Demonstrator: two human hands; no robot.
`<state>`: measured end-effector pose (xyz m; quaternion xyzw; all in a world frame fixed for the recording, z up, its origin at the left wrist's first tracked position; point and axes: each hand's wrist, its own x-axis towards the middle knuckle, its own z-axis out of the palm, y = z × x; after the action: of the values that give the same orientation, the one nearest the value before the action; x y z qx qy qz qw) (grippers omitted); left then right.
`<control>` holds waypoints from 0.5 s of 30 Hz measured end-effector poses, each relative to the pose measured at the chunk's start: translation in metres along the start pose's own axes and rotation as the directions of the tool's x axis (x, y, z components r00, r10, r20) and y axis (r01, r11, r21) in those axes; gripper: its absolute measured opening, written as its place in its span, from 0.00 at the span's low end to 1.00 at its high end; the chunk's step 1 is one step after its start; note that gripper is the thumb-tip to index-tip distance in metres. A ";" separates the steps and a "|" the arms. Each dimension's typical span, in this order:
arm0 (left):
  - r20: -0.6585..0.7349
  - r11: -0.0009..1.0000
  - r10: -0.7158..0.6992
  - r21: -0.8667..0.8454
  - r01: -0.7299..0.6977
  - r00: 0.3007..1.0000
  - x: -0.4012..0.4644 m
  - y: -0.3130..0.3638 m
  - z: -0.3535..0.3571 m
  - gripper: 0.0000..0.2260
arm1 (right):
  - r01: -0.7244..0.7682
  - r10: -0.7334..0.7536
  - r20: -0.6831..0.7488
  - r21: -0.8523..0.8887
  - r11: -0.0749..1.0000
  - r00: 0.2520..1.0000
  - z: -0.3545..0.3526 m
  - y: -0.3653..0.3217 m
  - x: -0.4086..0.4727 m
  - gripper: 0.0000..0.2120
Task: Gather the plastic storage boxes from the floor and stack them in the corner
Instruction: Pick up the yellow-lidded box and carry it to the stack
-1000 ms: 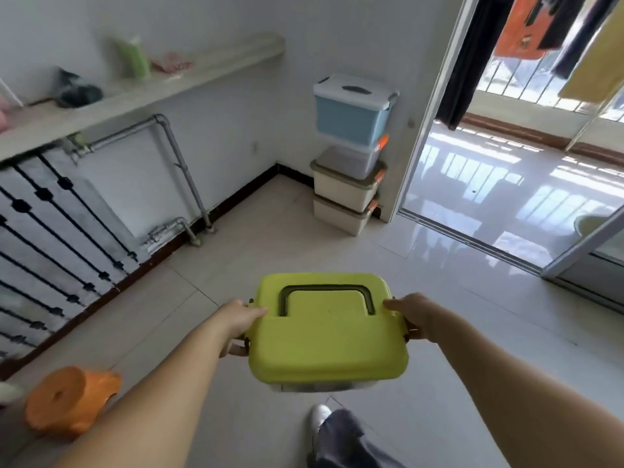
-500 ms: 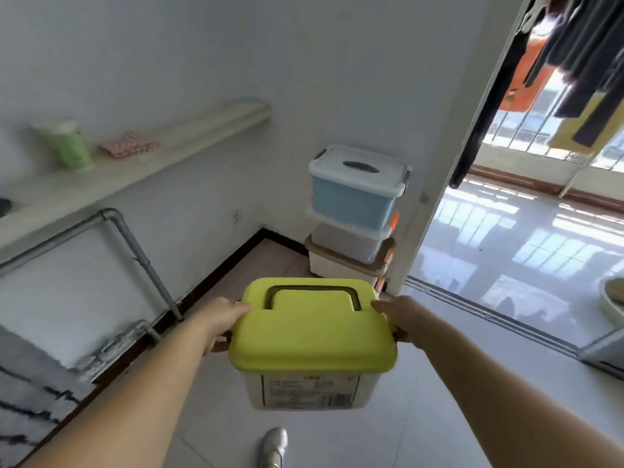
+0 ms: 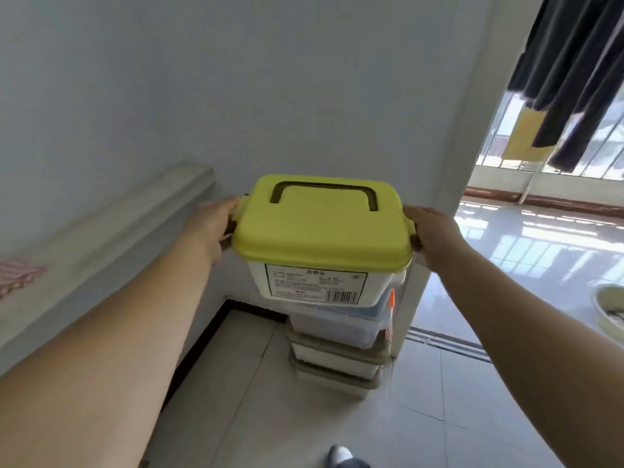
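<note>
The tiled floor [image 3: 256, 400] carries a stack of boxes [image 3: 334, 352] in the corner, below and between the two hands. A ledge [image 3: 111, 238] along the wall runs under the left forearm, with a pink striped cloth [image 3: 17, 275] lying on it.

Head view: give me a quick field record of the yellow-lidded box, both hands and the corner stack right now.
box: yellow-lidded box, white body with a barcode label, lid on, handle folded flat
left hand: grip on the box's left side
right hand: grip on the box's right side
box position: held in the air over the corner stack
contact with stack: cannot tell, the box hides the stack's top
stack: several lidded boxes, in the corner by the doorway
</note>
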<state>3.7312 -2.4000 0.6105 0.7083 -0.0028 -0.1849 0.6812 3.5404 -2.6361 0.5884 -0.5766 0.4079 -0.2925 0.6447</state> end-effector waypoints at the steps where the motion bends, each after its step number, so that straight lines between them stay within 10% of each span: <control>1: 0.014 0.999 0.011 -0.031 -0.011 1.000 0.017 0.010 0.016 0.06 | 0.020 -0.020 -0.022 0.011 1.000 1.000 0.005 -0.008 0.024 0.09; 15: 0.267 0.988 -0.155 0.025 0.154 0.951 0.138 -0.004 0.113 0.07 | -0.112 0.104 -0.195 -0.029 0.993 0.975 0.027 0.017 0.163 0.16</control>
<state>3.8293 -2.5437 0.5708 0.6759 -0.0401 -0.3319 0.6568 3.6434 -2.7582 0.5410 -0.5355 0.5048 -0.3033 0.6054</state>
